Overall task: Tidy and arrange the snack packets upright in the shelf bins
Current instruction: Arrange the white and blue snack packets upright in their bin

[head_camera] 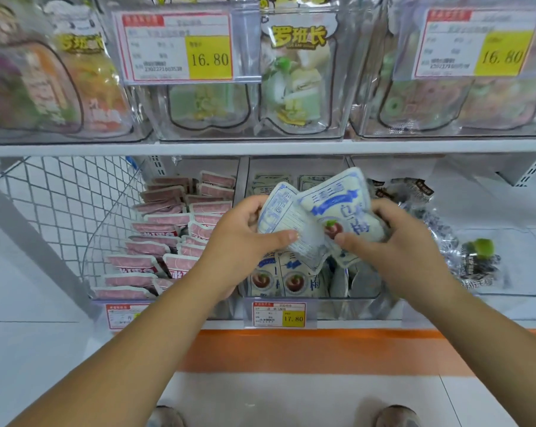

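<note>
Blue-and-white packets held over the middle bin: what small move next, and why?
Probably lower the left packet and right packet upright into the middle bin. The left hand and right hand grip them tilted above it, and matching front packets there already stand upright.

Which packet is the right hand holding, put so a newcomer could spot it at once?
On the lower shelf, find the middle clear bin above the 17.80 price tag. Over it, the right hand grips a puffy packet in white and blue. Unlike the back-facing packet in the left hand, this one shows a blue banner and a red fruit.
</note>
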Available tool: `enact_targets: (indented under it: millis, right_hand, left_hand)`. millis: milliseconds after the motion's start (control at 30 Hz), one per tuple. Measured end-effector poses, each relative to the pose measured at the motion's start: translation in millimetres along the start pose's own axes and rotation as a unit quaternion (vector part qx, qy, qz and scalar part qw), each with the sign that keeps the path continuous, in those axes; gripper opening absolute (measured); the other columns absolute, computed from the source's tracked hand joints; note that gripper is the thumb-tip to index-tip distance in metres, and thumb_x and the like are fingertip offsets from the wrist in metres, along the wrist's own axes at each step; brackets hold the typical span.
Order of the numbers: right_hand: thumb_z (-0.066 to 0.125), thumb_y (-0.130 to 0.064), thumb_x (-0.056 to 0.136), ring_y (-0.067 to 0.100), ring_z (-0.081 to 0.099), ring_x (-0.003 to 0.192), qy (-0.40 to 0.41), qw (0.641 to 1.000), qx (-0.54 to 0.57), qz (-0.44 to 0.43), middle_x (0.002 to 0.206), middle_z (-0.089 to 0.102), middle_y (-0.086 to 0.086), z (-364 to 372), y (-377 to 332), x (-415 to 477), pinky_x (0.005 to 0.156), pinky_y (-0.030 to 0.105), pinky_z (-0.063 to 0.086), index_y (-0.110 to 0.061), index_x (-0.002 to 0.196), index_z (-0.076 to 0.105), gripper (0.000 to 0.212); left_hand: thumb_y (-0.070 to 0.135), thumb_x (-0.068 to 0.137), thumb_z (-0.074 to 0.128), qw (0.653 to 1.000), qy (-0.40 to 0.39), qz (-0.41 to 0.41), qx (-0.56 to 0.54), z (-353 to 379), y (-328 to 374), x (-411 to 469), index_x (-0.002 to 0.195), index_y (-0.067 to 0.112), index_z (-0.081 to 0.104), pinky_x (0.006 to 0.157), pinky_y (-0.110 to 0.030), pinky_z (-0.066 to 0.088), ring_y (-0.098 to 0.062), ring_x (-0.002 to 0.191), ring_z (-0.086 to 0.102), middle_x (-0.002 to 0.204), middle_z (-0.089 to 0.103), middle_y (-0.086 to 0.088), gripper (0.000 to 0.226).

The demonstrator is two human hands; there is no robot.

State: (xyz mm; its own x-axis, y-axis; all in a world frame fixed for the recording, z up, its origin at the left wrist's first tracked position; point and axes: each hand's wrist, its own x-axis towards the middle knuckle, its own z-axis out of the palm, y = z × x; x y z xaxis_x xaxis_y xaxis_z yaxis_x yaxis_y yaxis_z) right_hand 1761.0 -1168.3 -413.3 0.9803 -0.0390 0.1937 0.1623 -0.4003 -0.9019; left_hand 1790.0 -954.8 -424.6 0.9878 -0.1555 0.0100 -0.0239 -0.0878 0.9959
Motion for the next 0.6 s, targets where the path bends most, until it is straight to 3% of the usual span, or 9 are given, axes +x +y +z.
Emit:
enact_targets:
  millis: [67, 133, 200, 267, 333, 467, 533, 600]
  right_hand:
    - [0.080, -0.026, 0.073, 0.014, 0.071, 0.077, 0.007, 0.999, 0.029, 0.038, 0.088, 0.074, -0.009, -10, 2, 3, 0.068, 0.040, 0.059, -0.027, 0.094, 0.063, 0.028]
    - [0.081, -0.021, 0.071, 0.018, 0.073, 0.080, -0.007, 0.997, 0.059, 0.056, 0.090, 0.075, -0.008, -16, 1, 2, 0.077, 0.046, 0.058, -0.023, 0.097, 0.063, 0.032]
    - [0.081, -0.016, 0.070, 0.011, 0.072, 0.079, -0.005, 0.996, 0.077, 0.049, 0.090, 0.074, -0.011, -16, -1, -1, 0.075, 0.039, 0.059, -0.022, 0.100, 0.062, 0.035]
    - [0.080, -0.012, 0.074, 0.002, 0.070, 0.079, 0.000, 0.999, 0.048, 0.016, 0.089, 0.072, -0.016, -10, -1, -4, 0.066, 0.025, 0.058, -0.026, 0.100, 0.058, 0.037]
    - [0.075, -0.012, 0.081, -0.004, 0.066, 0.081, -0.027, 1.000, 0.004, -0.011, 0.091, 0.069, -0.015, 2, 1, -6, 0.063, 0.020, 0.055, -0.031, 0.099, 0.050, 0.037]
    - [0.063, -0.028, 0.089, -0.011, 0.060, 0.100, -0.127, 0.992, 0.016, -0.019, 0.107, 0.066, -0.023, 26, 3, -11, 0.082, 0.010, 0.048, -0.043, 0.121, 0.045, 0.040]
    - [0.061, -0.038, 0.084, -0.011, 0.056, 0.109, -0.157, 0.987, 0.036, -0.030, 0.114, 0.063, -0.029, 28, 1, -10, 0.088, 0.007, 0.043, -0.033, 0.133, 0.047, 0.051]
    - [0.066, -0.040, 0.078, -0.010, 0.056, 0.108, -0.169, 0.984, 0.039, -0.034, 0.112, 0.062, -0.030, 27, 0, -10, 0.087, 0.006, 0.042, -0.030, 0.129, 0.051, 0.054]
  left_hand:
    - [0.002, 0.076, 0.079, 1.000, 0.007, -0.004, -0.009, -3, 1, 1, 0.109, 0.025, 0.063, 0.082, -0.039, 0.059, -0.015, 0.093, 0.073, 0.100, 0.076, 0.006, 0.044]
    - [0.006, 0.076, 0.080, 1.000, 0.008, -0.007, -0.009, -5, 3, 0, 0.111, 0.026, 0.063, 0.079, -0.037, 0.058, -0.015, 0.092, 0.073, 0.100, 0.076, 0.007, 0.044]
    - [0.010, 0.077, 0.081, 1.000, 0.010, -0.010, -0.004, -5, 3, -1, 0.111, 0.027, 0.063, 0.075, -0.035, 0.058, -0.016, 0.090, 0.073, 0.100, 0.076, 0.007, 0.042]
    - [0.010, 0.078, 0.080, 0.999, 0.014, -0.022, -0.022, -2, 4, -3, 0.111, 0.023, 0.062, 0.068, -0.031, 0.059, -0.017, 0.087, 0.074, 0.098, 0.076, 0.005, 0.040]
    - [0.010, 0.080, 0.078, 0.998, 0.010, -0.037, -0.054, 4, 6, -4, 0.109, 0.018, 0.060, 0.067, -0.032, 0.060, -0.019, 0.086, 0.074, 0.098, 0.075, -0.001, 0.035]
    - [0.018, 0.082, 0.073, 0.986, -0.057, -0.087, -0.129, 13, 11, -10, 0.118, 0.013, 0.057, 0.067, -0.029, 0.059, -0.019, 0.088, 0.073, 0.101, 0.075, -0.006, 0.040]
    - [0.027, 0.078, 0.072, 0.975, -0.100, -0.101, -0.169, 12, 14, -12, 0.124, 0.012, 0.057, 0.075, -0.029, 0.059, -0.020, 0.095, 0.071, 0.105, 0.074, -0.007, 0.051]
    - [0.026, 0.080, 0.074, 0.963, -0.117, -0.100, -0.220, 6, 15, -11, 0.126, 0.014, 0.059, 0.082, -0.028, 0.057, -0.017, 0.096, 0.067, 0.110, 0.072, -0.005, 0.050]
